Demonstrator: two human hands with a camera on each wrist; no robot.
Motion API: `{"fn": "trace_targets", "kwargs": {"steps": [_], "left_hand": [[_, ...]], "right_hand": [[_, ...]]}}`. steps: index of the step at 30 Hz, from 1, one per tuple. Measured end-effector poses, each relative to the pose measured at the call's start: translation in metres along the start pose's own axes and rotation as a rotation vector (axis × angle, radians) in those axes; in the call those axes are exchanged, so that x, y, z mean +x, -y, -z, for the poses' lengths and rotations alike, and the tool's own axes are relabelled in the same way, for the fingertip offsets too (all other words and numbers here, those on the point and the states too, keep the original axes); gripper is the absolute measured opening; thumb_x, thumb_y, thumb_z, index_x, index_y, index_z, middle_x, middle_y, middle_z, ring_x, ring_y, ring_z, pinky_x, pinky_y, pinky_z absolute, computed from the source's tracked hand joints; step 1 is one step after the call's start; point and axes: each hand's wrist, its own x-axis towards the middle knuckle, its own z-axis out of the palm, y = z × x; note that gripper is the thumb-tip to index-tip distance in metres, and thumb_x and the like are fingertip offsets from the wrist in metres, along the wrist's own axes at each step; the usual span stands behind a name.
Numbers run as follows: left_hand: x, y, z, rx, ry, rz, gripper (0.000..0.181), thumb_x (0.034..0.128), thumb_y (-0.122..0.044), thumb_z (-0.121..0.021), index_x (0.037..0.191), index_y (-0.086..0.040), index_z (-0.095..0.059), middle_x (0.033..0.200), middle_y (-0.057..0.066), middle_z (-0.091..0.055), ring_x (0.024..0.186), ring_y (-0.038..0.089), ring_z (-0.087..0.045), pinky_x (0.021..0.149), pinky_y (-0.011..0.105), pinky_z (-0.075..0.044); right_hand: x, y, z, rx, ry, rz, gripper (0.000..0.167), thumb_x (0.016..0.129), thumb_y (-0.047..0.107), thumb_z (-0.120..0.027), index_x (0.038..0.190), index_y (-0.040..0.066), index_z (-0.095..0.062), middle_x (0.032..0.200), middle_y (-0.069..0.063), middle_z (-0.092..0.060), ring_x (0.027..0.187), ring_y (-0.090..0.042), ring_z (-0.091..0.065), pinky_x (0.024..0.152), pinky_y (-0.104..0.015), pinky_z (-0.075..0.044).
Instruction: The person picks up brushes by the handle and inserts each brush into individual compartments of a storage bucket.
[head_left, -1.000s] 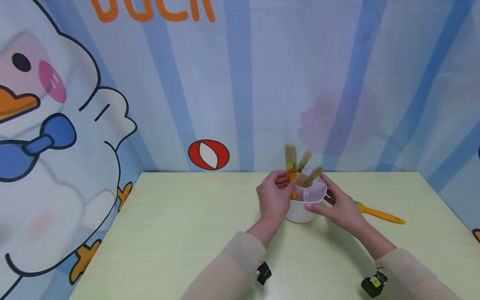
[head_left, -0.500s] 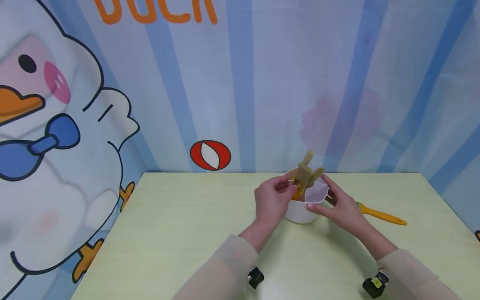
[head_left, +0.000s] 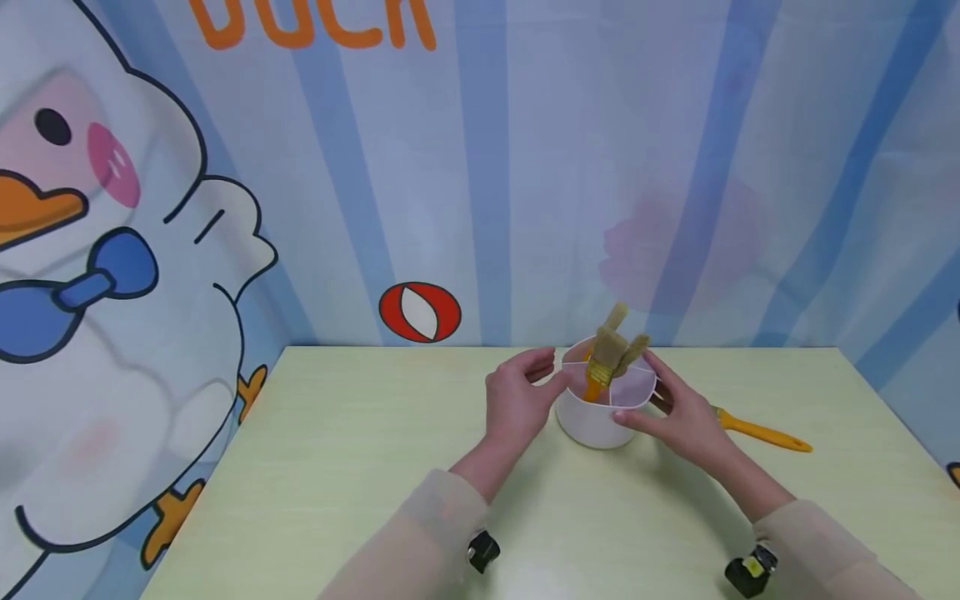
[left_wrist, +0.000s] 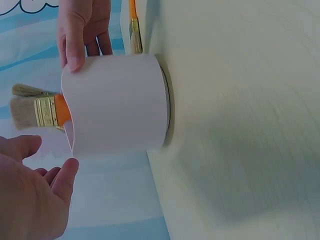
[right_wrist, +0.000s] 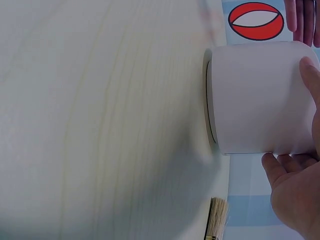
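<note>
A white round pen holder (head_left: pixel 596 427) with divided compartments stands upright on the table. Several paintbrushes stand in it, bristles up; the front paintbrush (head_left: pixel 602 367) leans right, its bristles overlapping others behind. My right hand (head_left: pixel 686 421) grips the holder's right side, thumb in front and fingers behind. At the holder's left rim my left hand (head_left: pixel 519 402) holds nothing, its thumb and fingers apart. In the left wrist view this left hand (left_wrist: pixel 35 187) has a fingertip close to the rim of the pen holder (left_wrist: pixel 117 102); whether it touches cannot be told.
Another paintbrush (head_left: pixel 765 431) with a yellow-orange handle lies on the table (head_left: pixel 360 467) right of the holder, its bristle end partly behind the right hand. A printed cloth backdrop (head_left: pixel 480 167) rises behind the table's far edge.
My left hand has tilted its paintbrush to the right inside the holder, let go of it and moved left to the rim. The right hand keeps its grip on the holder.
</note>
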Motion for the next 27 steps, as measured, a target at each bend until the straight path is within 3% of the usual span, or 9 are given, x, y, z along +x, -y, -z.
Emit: {"fn": "trace_targets", "kwargs": {"steps": [7, 13, 20, 27], "left_hand": [[0.004, 0.010, 0.013, 0.035, 0.032, 0.048, 0.045, 0.0957, -0.021, -0.084, 0.138, -0.010, -0.073, 0.135, 0.006, -0.075, 0.121, 0.024, -0.073, 0.100, 0.036, -0.060], [0.006, 0.021, 0.023, 0.018, 0.064, 0.038, 0.048, 0.0958, -0.021, -0.083, 0.141, -0.010, -0.071, 0.138, 0.007, -0.073, 0.124, 0.026, -0.071, 0.101, 0.039, -0.060], [0.009, 0.036, 0.030, 0.001, 0.153, 0.056, 0.056, 0.0965, -0.023, -0.083, 0.149, -0.014, -0.065, 0.147, 0.005, -0.067, 0.132, 0.026, -0.067, 0.100, 0.040, -0.060], [0.013, 0.044, 0.031, -0.036, 0.265, 0.067, 0.069, 0.0938, -0.024, -0.086, 0.156, -0.017, -0.058, 0.156, 0.006, -0.059, 0.140, 0.027, -0.061, 0.110, 0.043, -0.054]], "right_hand": [[-0.001, 0.000, 0.001, -0.006, 0.000, 0.000, 0.111, 0.095, 0.036, -0.084, 0.173, 0.010, -0.010, 0.173, -0.027, -0.024, 0.153, -0.051, -0.037, 0.117, -0.056, -0.040], [-0.002, 0.000, 0.001, -0.009, 0.001, 0.002, 0.111, 0.095, 0.036, -0.084, 0.173, 0.010, -0.010, 0.173, -0.026, -0.024, 0.153, -0.051, -0.036, 0.118, -0.055, -0.040], [-0.001, 0.002, 0.003, -0.023, 0.011, 0.001, 0.111, 0.095, 0.036, -0.084, 0.173, 0.009, -0.009, 0.174, -0.027, -0.023, 0.153, -0.051, -0.036, 0.118, -0.056, -0.040], [-0.001, 0.004, 0.005, -0.010, 0.025, 0.008, 0.111, 0.095, 0.031, -0.085, 0.173, 0.009, -0.009, 0.173, -0.027, -0.023, 0.153, -0.052, -0.035, 0.118, -0.058, -0.040]]}}
